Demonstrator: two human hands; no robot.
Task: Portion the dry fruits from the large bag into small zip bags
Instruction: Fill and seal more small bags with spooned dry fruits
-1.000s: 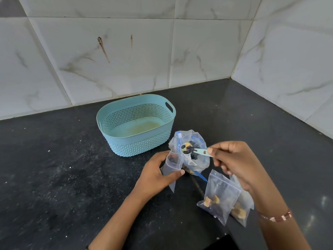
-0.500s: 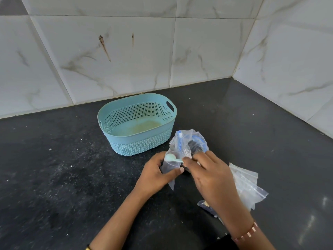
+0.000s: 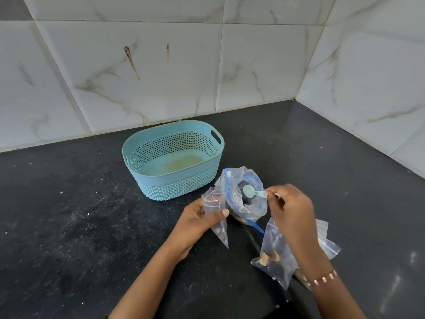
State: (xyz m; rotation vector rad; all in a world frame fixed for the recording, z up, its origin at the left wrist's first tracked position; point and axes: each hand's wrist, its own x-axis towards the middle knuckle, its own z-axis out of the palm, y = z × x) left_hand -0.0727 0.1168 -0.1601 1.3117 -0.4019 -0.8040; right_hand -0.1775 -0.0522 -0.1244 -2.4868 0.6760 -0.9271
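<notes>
The large clear bag (image 3: 250, 204) with a blue zip strip stands open on the black counter, dark dry fruits inside. My right hand (image 3: 291, 212) pinches the handle of a small pale green scoop (image 3: 249, 191), whose empty bowl hangs over the large bag's mouth. My left hand (image 3: 200, 221) grips a small clear zip bag (image 3: 213, 203) just left of the large bag, mouth upward. A filled small zip bag (image 3: 273, 256) with brown and dark pieces lies below my right wrist.
A teal perforated basket (image 3: 138, 143) stands behind the bags, nothing in it. More small zip bags (image 3: 326, 245) lie at the right, partly under my right forearm. White tiled walls close the counter at the back and right.
My right hand tipped the loaded scoop over the small bag in my left hand, then swung back right. The scoop, full a second ago, is now empty above the large bag.
</notes>
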